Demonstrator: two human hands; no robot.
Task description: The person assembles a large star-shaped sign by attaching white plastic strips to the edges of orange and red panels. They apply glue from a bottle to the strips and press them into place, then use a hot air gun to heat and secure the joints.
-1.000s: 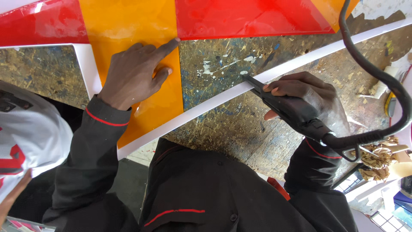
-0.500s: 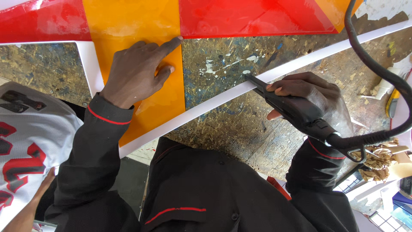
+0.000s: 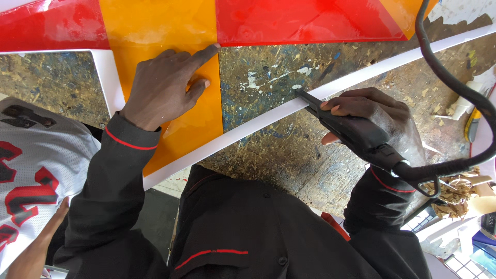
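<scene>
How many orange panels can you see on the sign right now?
2: a large orange panel under the left hand, and a small orange corner at top right. More may lie beyond the frame.

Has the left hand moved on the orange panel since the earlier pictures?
No. The left hand lies flat on the orange panel, forefinger tip at the panel's right edge beside the red panel, as before.

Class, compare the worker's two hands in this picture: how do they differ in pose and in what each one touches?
The left hand lies flat and open, fingers spread on the orange panel; the right hand is curled shut around a black corded tool. The left hand holds nothing, while the right hand aims the tool's tip at the white strip. Both come out of black sleeves with red trim.
</scene>
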